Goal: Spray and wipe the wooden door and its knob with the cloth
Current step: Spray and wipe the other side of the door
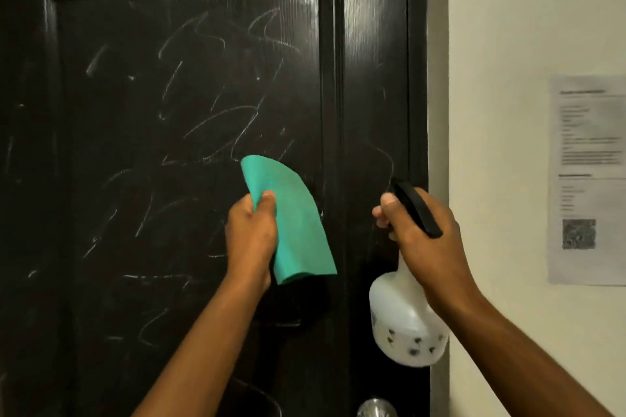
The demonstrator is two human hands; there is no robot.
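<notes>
Holding the cloth up against the door, left hand has it pinched between thumb and curled fingers, folded, hanging just in front of the centre panel. Right hand is wrapped round the neck of the sprayer, fingers at the black trigger, nozzle pointing at the door's right stile. Panel is covered in pale scribble marks, mostly above and left of the cloth. Knob is barely in view at the bottom edge, below both hands, untouched by either. Looks like the spray step, wiping not yet under way here. Risks: nozzle sits close to the frame edge, so mist could drift onto the wall and the taped paper to the right, wetting it. Spraying this near could also cause runs down the stile onto the knob. Cloth is folded narrow, so contact patch is small and may smear marks instead of lifting them. Can't tell how full the sprayer is; a dry trigger pull is possible.
</notes>
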